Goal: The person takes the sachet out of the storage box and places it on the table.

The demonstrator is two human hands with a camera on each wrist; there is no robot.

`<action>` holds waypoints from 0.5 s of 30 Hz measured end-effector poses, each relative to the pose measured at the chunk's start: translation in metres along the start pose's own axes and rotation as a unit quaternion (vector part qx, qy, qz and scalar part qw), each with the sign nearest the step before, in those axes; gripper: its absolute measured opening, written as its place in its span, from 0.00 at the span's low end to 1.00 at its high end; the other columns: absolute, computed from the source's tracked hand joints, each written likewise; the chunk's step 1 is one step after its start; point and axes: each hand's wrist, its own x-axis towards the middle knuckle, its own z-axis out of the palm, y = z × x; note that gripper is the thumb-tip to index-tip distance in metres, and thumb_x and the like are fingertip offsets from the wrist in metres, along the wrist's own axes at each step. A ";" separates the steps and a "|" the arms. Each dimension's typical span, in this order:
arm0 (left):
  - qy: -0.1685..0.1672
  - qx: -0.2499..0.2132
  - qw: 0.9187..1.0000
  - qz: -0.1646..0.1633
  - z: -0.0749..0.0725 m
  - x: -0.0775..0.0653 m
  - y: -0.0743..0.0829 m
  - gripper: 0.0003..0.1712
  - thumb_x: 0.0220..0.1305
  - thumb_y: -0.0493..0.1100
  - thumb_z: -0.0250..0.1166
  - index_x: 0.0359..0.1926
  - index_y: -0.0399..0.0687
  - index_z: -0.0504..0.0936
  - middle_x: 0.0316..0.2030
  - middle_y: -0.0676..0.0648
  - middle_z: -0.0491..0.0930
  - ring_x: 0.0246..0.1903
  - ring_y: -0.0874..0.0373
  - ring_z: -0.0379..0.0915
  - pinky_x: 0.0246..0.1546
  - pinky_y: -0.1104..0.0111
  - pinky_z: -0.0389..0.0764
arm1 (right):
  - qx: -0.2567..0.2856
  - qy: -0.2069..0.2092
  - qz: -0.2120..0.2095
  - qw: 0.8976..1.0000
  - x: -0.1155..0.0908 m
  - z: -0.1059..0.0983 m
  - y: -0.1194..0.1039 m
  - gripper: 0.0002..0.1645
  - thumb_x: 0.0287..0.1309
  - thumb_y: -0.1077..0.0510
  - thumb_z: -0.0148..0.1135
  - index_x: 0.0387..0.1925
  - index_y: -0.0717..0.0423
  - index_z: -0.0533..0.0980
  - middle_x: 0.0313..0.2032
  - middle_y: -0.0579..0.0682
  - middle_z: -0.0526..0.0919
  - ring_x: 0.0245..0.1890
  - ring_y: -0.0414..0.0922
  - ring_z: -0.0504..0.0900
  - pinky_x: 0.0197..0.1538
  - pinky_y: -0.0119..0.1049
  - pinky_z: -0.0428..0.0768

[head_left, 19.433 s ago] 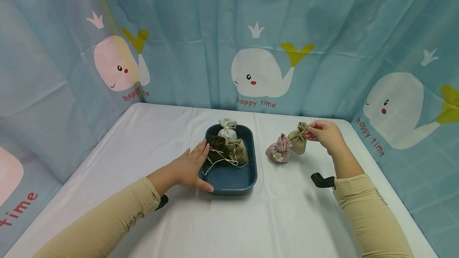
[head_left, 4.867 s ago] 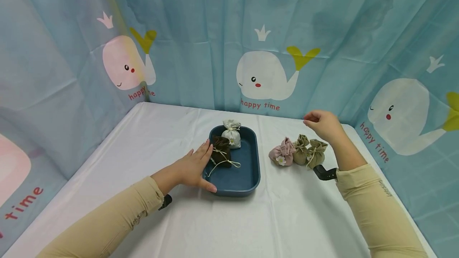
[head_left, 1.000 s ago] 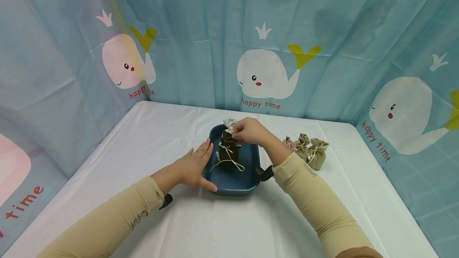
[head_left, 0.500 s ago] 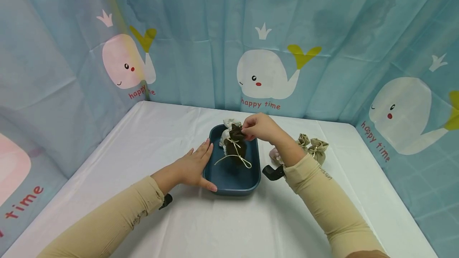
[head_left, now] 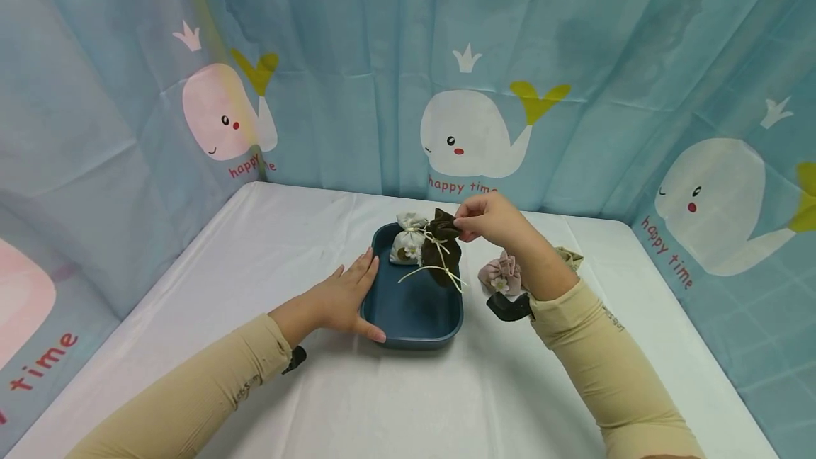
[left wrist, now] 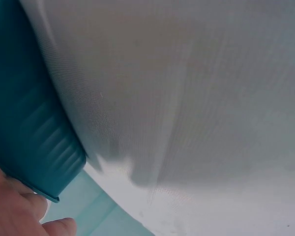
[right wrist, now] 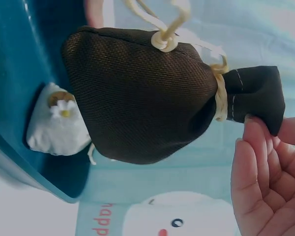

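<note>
A dark brown drawstring pouch [head_left: 441, 253] hangs over the right rim of a blue rectangular tray [head_left: 414, 340]. My right hand [head_left: 494, 222] pinches its gathered top between thumb and fingers; the right wrist view shows the pouch [right wrist: 142, 93] closely, with a cream cord round its neck. Inside the tray, at the back, sits a white pouch [head_left: 408, 245] with a daisy. My left hand [head_left: 334, 301] rests on the tray's left rim, fingers spread and straight; only part of that hand [left wrist: 14, 211] shows in the left wrist view.
On the white tablecloth right of the tray stands a pink pouch [head_left: 500, 275] with a flower. An olive pouch [head_left: 569, 258] peeks out behind my right forearm, mostly hidden. A blue whale-print curtain [head_left: 357, 126] hangs behind the table.
Over the last second my right hand has lifted the brown pouch and carried it right, from mid-tray to the right rim. Earlier, two olive pouches came to stand beside the pink one. My left hand stays put.
</note>
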 end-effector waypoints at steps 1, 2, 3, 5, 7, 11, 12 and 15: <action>0.000 -0.002 1.000 0.000 0.000 0.000 0.000 0.79 0.28 0.86 0.52 0.70 0.43 0.31 0.71 0.43 0.27 0.69 0.52 0.25 0.64 0.47 0.45 | 0.004 0.003 -0.004 1.000 -0.002 -0.002 -0.002 0.08 0.58 0.63 0.57 0.28 0.65 0.78 0.24 0.55 0.80 0.28 0.50 0.80 0.37 0.40 0.80; 0.000 -0.001 1.000 0.000 0.000 -0.001 0.000 0.79 0.28 0.86 0.52 0.70 0.43 0.31 0.70 0.43 0.27 0.69 0.52 0.25 0.64 0.47 0.45 | 0.008 0.006 -0.007 1.000 -0.005 -0.003 -0.003 0.08 0.59 0.63 0.57 0.28 0.66 0.77 0.24 0.55 0.80 0.27 0.49 0.80 0.36 0.40 0.80; 0.001 -0.002 1.000 0.000 0.000 -0.001 0.000 0.79 0.28 0.86 0.52 0.71 0.43 0.31 0.70 0.43 0.27 0.69 0.52 0.25 0.64 0.47 0.45 | 0.010 0.010 -0.011 1.000 -0.007 -0.005 -0.004 0.08 0.59 0.63 0.57 0.28 0.66 0.77 0.24 0.54 0.80 0.27 0.48 0.80 0.36 0.40 0.80; 0.004 0.001 1.000 0.000 0.001 -0.001 0.000 0.79 0.28 0.87 0.52 0.71 0.43 0.31 0.71 0.42 0.27 0.69 0.52 0.25 0.64 0.47 0.45 | 0.019 0.016 -0.017 1.000 -0.011 -0.009 -0.005 0.08 0.59 0.63 0.57 0.28 0.67 0.76 0.24 0.53 0.79 0.26 0.46 0.80 0.37 0.39 0.80; 0.005 0.002 1.000 0.000 0.001 -0.001 0.000 0.80 0.28 0.87 0.52 0.71 0.43 0.31 0.71 0.42 0.27 0.69 0.52 0.25 0.64 0.47 0.45 | 0.030 0.024 -0.023 0.999 -0.015 -0.013 -0.006 0.08 0.59 0.64 0.56 0.29 0.68 0.75 0.25 0.53 0.79 0.26 0.45 0.80 0.37 0.39 0.80; 0.005 0.001 1.000 0.000 0.001 -0.001 0.001 0.79 0.29 0.86 0.52 0.71 0.43 0.31 0.71 0.42 0.27 0.69 0.52 0.25 0.64 0.47 0.45 | 0.035 0.044 -0.019 0.998 -0.021 -0.021 -0.004 0.08 0.59 0.64 0.57 0.30 0.69 0.75 0.25 0.50 0.79 0.26 0.43 0.80 0.37 0.38 0.80; 0.004 0.001 1.000 -0.001 0.000 -0.001 0.001 0.79 0.29 0.86 0.52 0.70 0.43 0.31 0.70 0.42 0.27 0.69 0.52 0.25 0.64 0.47 0.45 | 0.032 0.049 -0.017 0.998 -0.023 -0.023 -0.003 0.08 0.59 0.64 0.57 0.30 0.69 0.75 0.25 0.50 0.79 0.26 0.43 0.80 0.38 0.38 0.80; 0.002 0.000 1.000 0.000 0.001 -0.001 0.001 0.78 0.30 0.86 0.53 0.70 0.43 0.31 0.70 0.42 0.27 0.69 0.51 0.25 0.64 0.47 0.45 | 0.024 0.058 -0.006 0.998 -0.028 -0.029 0.000 0.09 0.59 0.63 0.57 0.32 0.69 0.75 0.26 0.49 0.79 0.26 0.42 0.81 0.38 0.38 0.79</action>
